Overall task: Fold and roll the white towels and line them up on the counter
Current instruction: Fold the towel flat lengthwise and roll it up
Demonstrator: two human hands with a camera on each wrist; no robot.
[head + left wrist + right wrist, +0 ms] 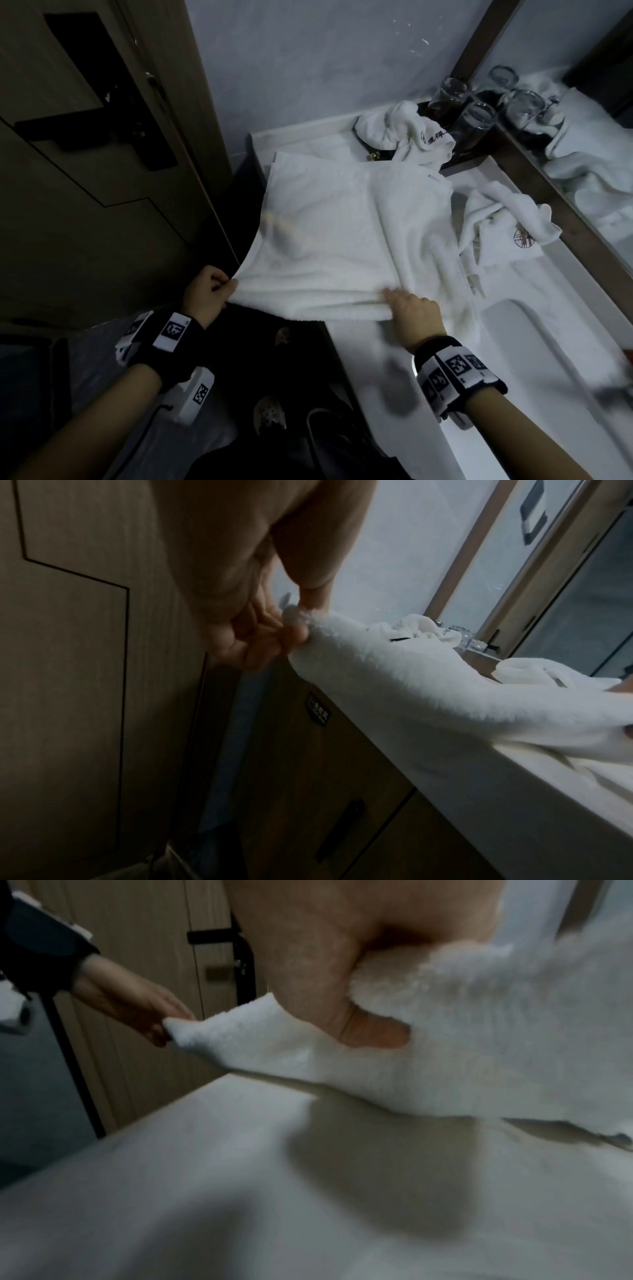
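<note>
Both hands, left hand [205,294] and right hand [412,308], pinch the towel's [342,233] near edge, its length apparently running away across the bench [376,359].

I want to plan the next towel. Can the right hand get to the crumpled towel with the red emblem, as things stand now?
Probably not yet: the right hand grips the spread towel. The emblem towel itself lies uncovered.

Both forearms are bare, with no sleeves. Each wrist carries a black band [173,346] fitted with white blocks printed with black square-pattern markers; the right wrist's band [457,371] shows several such markers side by side. The left hand [205,294] and the right hand [416,313] wear no gloves.
</note>
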